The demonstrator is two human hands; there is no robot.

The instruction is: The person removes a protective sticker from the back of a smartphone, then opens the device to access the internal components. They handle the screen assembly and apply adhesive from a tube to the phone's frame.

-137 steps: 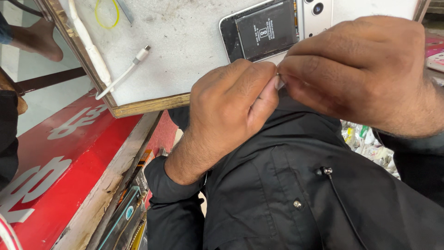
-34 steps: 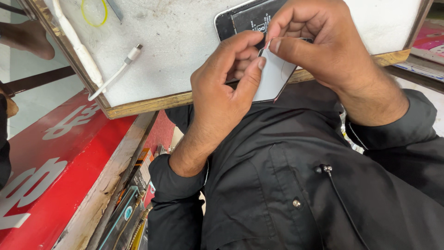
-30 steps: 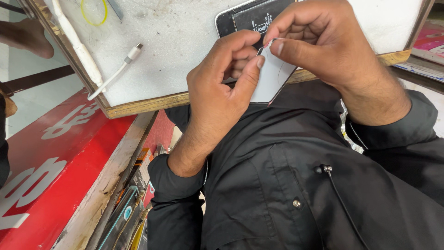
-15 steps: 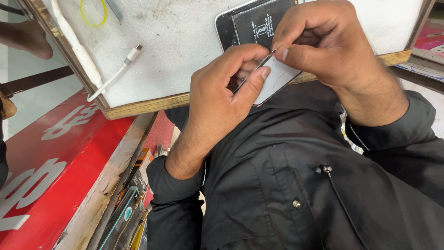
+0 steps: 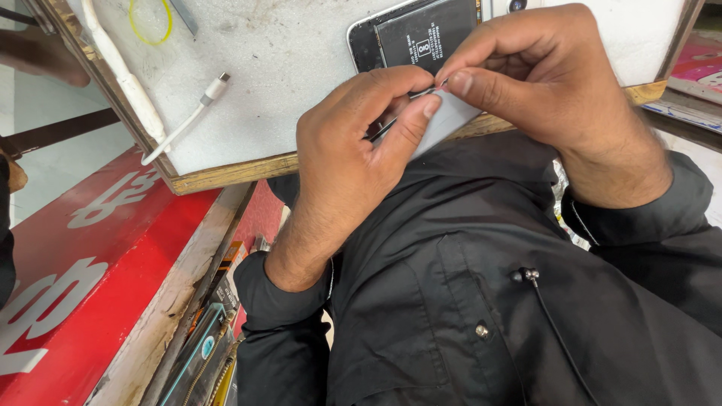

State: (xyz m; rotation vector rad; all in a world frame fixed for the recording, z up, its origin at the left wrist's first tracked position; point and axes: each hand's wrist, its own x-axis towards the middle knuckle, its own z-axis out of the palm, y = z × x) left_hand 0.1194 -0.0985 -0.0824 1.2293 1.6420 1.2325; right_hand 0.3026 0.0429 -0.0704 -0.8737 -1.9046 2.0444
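My left hand [image 5: 353, 143] grips a small flat pale-grey piece [image 5: 445, 120] between thumb and fingers, just over the front edge of the white work board [image 5: 286, 68]. My right hand [image 5: 541, 75] pinches a thin dark tool [image 5: 406, 109] at its upper end, the tool lying across the left fingers. Behind both hands an opened phone [image 5: 414, 37] lies on the board with its black battery showing; the hands cover its lower part.
A white cable with a plug [image 5: 184, 120] and a yellow rubber band [image 5: 150, 19] lie on the board's left side. A red sign panel [image 5: 83, 256] sits lower left. Small packets [image 5: 203, 353] lie beside my black jacket [image 5: 481, 301].
The hands shifted slightly lower and left over the board's edge. The right hand's pinch now holds a thin dark tool laid across the left fingers, where before the fingertips met on the pale piece.
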